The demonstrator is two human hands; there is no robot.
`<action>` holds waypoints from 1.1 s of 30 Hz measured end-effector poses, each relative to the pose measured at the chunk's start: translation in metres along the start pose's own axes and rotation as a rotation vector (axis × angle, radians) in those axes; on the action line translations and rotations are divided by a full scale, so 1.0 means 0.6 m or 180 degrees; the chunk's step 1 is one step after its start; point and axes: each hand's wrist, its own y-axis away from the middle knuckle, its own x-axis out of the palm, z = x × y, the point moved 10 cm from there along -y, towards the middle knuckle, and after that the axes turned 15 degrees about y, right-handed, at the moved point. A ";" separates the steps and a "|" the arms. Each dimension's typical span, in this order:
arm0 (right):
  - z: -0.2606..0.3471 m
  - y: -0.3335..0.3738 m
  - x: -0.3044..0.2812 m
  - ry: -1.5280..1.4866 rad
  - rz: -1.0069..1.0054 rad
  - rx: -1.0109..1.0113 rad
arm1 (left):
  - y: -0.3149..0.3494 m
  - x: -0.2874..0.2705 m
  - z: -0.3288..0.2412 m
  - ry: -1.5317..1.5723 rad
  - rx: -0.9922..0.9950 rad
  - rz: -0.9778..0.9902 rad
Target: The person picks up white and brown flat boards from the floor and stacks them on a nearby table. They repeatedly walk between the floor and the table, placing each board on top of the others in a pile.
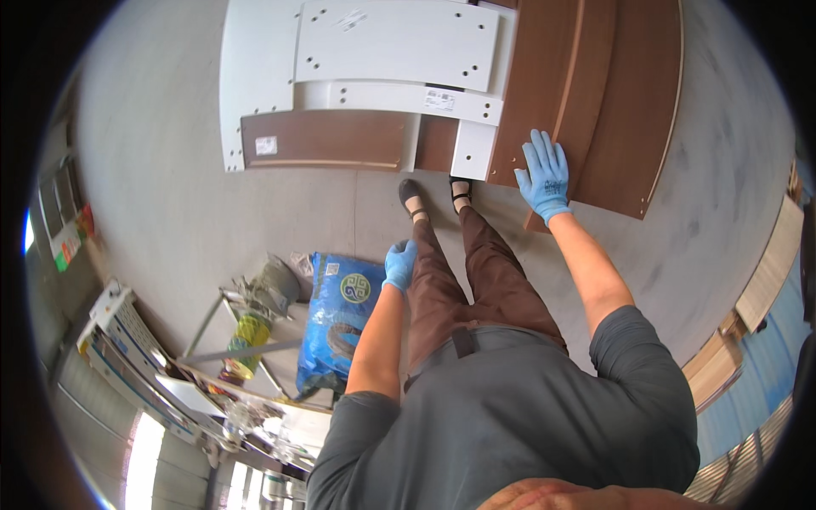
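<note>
A: Who stands where in the head view?

B: A worker point(518, 416) faces furniture panels laid out ahead. The gloved right hand point(545, 177), fingers long and slightly parted, lies over the narrow brown board point(586, 93), front right, which appears to rest on a wide brown panel point(633, 127).

A: And the left?

B: The gloved left hand point(399, 264) is curled narrow beside the thigh, near a blue bag point(342, 314). Whether it holds anything cannot be told.

A: How would the board handle?

B: Likely stiff and fairly heavy for its length, its smooth face perhaps slippery under gloves, its corners prone to chipping. The two long edges look the best hold, one hand toward each end.

A: What escapes the lens?

B: The right palm is hidden, so contact or a slight hover is unclear. The board's far end is cut off at the upper edge, as is part of the white panels point(395, 47). The label point(439, 99) is too small to read, and goods on the rack point(242, 347) blur together.
</note>
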 end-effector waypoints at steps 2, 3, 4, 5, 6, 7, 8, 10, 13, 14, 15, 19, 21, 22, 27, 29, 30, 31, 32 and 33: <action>0.021 0.003 -0.007 -0.0112 0.0047 -0.0113 | 0.013 -0.002 -0.002 -0.0079 0.0011 -0.0052; 0.032 0.003 -0.013 -0.0161 0.0044 -0.0202 | 0.020 0.000 -0.004 -0.0113 0.0031 -0.0057; 0.043 0.004 -0.019 -0.0199 0.0037 -0.0289 | 0.028 0.002 -0.006 -0.0146 0.0055 -0.0053; 0.055 0.006 -0.025 -0.0205 0.0045 -0.0403 | 0.037 0.003 -0.005 -0.0249 0.0016 -0.0062; 0.066 0.009 -0.034 -0.0231 0.0004 -0.0527 | 0.047 0.005 -0.007 -0.0269 0.0047 -0.0063; 0.078 0.012 -0.040 -0.0250 0.0011 -0.0672 | 0.060 0.004 -0.005 -0.0254 0.0039 -0.0103; 0.091 0.015 -0.045 -0.0287 -0.0001 -0.0836 | 0.073 0.000 0.000 -0.0196 -0.0018 -0.0172; 0.114 0.022 -0.051 -0.0325 0.0020 -0.1103 | 0.103 -0.012 0.007 -0.0164 0.0039 -0.0368; 0.142 0.038 -0.044 -0.0256 0.0202 -0.1466 | 0.144 -0.026 0.041 0.0337 -0.0034 -0.0516; 0.147 0.046 -0.040 -0.0221 0.0298 -0.1548 | 0.153 -0.035 0.052 0.0392 0.0008 -0.0578; 0.144 0.055 -0.025 -0.0084 0.0617 -0.1506 | 0.162 -0.042 0.064 0.0450 0.0087 -0.0616; 0.154 0.091 -0.031 -0.0091 0.0687 -0.1569 | 0.181 -0.069 0.122 0.0387 0.0020 -0.0667; 0.163 0.109 -0.034 -0.0096 0.0778 -0.1528 | 0.188 -0.081 0.146 0.0467 -0.0077 -0.0678; 0.169 0.118 -0.031 -0.0126 0.0900 -0.1477 | 0.194 -0.091 0.155 0.0512 -0.0097 -0.0698; 0.233 0.166 -0.055 -0.0230 0.0779 -0.1691 | 0.231 -0.149 0.173 0.0307 -0.0106 -0.0687; 0.259 0.189 -0.054 -0.0159 0.0883 -0.1739 | 0.247 -0.174 0.186 0.0506 -0.0111 -0.0698; 0.272 0.200 -0.051 -0.0099 0.0994 -0.1737 | 0.253 -0.190 0.193 0.0610 -0.0098 -0.0756; 0.282 0.207 -0.044 -0.0015 0.1128 -0.1689 | 0.259 -0.205 0.203 0.0714 -0.0107 -0.0805; 0.297 0.212 -0.054 -0.0051 0.0984 -0.1707 | 0.267 -0.220 0.217 0.0689 -0.0126 -0.0838; 0.316 0.216 -0.062 -0.0076 0.0864 -0.1692 | 0.274 -0.235 0.233 0.0674 -0.0169 -0.0874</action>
